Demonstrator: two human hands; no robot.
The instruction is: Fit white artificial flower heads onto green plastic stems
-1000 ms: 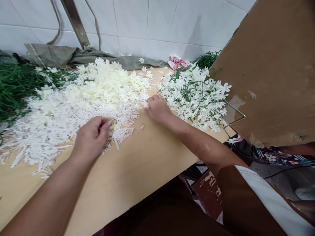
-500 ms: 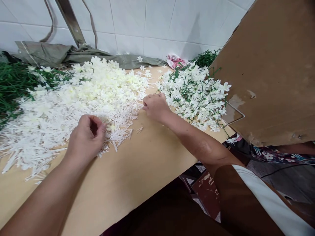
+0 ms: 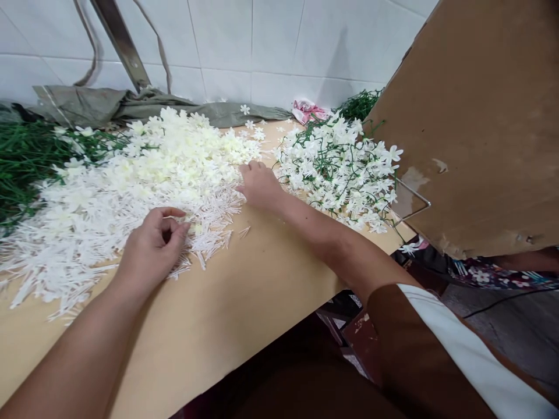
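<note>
My left hand (image 3: pixel 152 241) hovers at the front of a large heap of white artificial flowers (image 3: pixel 174 151), whose pale thin stems (image 3: pixel 65 273) fan toward me. Its thumb and fingers are curled together in a pinch; what lies between the tips, if anything, I cannot make out. At the heap's right edge is my right hand (image 3: pixel 262 186), palm down, thumb and fingers apart over the petals and stems. To its right lies a smaller pile of white flowers on green stems (image 3: pixel 340 169).
Green plastic stems (image 3: pixel 35 157) are bunched at the far left, with more behind the right pile. A large cardboard sheet (image 3: pixel 471 128) stands on the right, beside a bent metal wire (image 3: pixel 419 206). Grey cloth (image 3: pixel 109 107) lies along the tiled wall. The tan tabletop (image 3: pixel 227 308) ends in front of me.
My right hand has moved left, from beside the green-stemmed pile to the big heap, and its fingers have spread. My left hand stays nearly in place, its fingers slightly shifted.
</note>
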